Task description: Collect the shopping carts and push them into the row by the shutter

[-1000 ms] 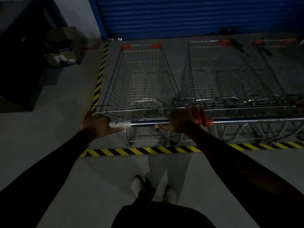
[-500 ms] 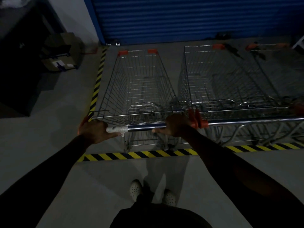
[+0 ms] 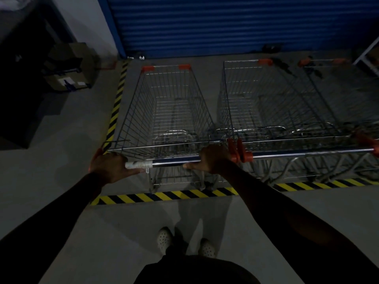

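Observation:
A wire shopping cart (image 3: 170,111) with red corner caps stands in front of me, nose toward the blue shutter (image 3: 235,23). My left hand (image 3: 108,165) grips the left end of its handle bar (image 3: 174,160), beside a white taped section. My right hand (image 3: 213,158) grips the bar's right end, next to the red end caps. To the right stand a second cart (image 3: 264,103) and a third cart (image 3: 336,95), side by side, also facing the shutter.
Yellow-black hazard tape (image 3: 164,196) marks the bay's near edge, with another strip (image 3: 117,103) along its left side. Cardboard boxes (image 3: 67,68) and dark shelving sit at the left. A white frame (image 3: 367,54) shows at far right. My white shoes (image 3: 164,238) stand on grey concrete.
The cart has rolled a little farther into the bay toward the shutter, and my view has moved with it. Both hands keep their hold on the handle.

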The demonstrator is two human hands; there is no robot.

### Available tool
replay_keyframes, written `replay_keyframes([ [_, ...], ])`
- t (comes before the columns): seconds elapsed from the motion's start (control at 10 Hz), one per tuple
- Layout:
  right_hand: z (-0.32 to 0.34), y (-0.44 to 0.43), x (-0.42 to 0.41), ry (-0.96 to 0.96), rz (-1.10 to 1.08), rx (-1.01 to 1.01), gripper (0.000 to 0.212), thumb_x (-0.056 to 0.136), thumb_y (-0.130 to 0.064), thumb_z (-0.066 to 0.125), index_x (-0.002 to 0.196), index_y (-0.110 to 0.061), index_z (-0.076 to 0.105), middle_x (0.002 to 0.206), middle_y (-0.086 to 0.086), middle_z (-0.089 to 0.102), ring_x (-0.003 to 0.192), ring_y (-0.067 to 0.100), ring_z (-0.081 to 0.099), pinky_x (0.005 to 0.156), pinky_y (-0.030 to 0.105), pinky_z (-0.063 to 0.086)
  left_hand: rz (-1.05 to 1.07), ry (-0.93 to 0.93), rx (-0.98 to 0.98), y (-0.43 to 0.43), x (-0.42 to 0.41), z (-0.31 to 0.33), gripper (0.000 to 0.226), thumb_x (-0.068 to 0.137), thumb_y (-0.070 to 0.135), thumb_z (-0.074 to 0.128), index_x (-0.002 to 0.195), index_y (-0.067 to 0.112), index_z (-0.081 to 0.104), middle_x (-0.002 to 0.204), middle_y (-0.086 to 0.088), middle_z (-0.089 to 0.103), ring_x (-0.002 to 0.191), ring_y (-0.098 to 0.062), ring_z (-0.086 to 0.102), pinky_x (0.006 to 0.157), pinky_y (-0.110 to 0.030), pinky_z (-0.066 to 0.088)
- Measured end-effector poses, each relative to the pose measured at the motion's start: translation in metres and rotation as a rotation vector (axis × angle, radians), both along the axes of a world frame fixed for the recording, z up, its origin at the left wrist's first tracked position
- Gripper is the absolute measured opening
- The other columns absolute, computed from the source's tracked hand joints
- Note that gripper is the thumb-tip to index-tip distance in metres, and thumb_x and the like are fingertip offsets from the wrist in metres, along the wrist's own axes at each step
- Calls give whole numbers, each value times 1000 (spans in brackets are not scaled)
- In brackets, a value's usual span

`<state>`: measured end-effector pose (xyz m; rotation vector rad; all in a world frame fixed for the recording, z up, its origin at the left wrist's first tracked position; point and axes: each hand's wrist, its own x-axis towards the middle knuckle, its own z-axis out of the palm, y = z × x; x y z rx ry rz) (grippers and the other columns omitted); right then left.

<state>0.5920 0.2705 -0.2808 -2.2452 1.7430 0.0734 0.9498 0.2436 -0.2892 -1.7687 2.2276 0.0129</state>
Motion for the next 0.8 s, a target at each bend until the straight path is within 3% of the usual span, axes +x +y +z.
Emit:
replay_keyframes([
  [0.1,0,1,0,-13,8,-19,79,81,-83,49,72,-7,67,58,1,55,50,7,45,50,22,28,1,10,-37,0,1,-3,100,52,110,3,66,32,64,75,20,65,93,-2,64,116,-48,25],
  [0.3,-10,0,-3,-26,17,-107,80,79,-86,48,64,-9,62,53,-2,50,48,5,43,50,26,33,-3,23,-13,0,4,-8,101,55,109,4,74,33,67,79,21,68,95,0,62,113,-44,24],
  [0.4,-10,1,-4,-32,22,-132,74,79,-86,49,59,-15,57,51,-6,48,48,2,42,50,25,31,-13,51,-66,4,4,-8,95,59,107,9,73,31,64,78,19,67,90,-3,64,111,-43,29],
  [0.5,-13,0,-7,-87,42,-167,70,84,-81,48,65,-16,63,52,-6,48,47,2,43,52,25,35,-79,108,-216,13,3,-7,77,66,103,17,61,33,48,70,15,66,79,-9,68,103,-43,38],
  [0.6,-16,0,-9,-167,25,-155,75,80,-89,34,70,-20,62,57,-6,54,53,7,52,56,27,44,-107,279,-318,20,-8,-9,67,78,93,30,68,32,55,72,11,67,76,-14,69,91,-42,46],
  [0.7,-17,2,-13,-363,21,-165,62,83,-82,35,68,-25,55,57,-8,50,54,7,51,56,28,40,-71,599,-334,28,-18,-18,76,84,86,42,103,18,69,103,-2,70,95,-24,69,83,-41,55],
  [0.8,-7,10,-8,-592,-49,-206,52,87,-72,44,75,-26,62,66,-12,55,62,-1,54,61,23,39,-54,739,-326,37,-44,-7,67,87,74,53,123,17,60,118,-6,60,108,-27,60,91,-45,52],
])
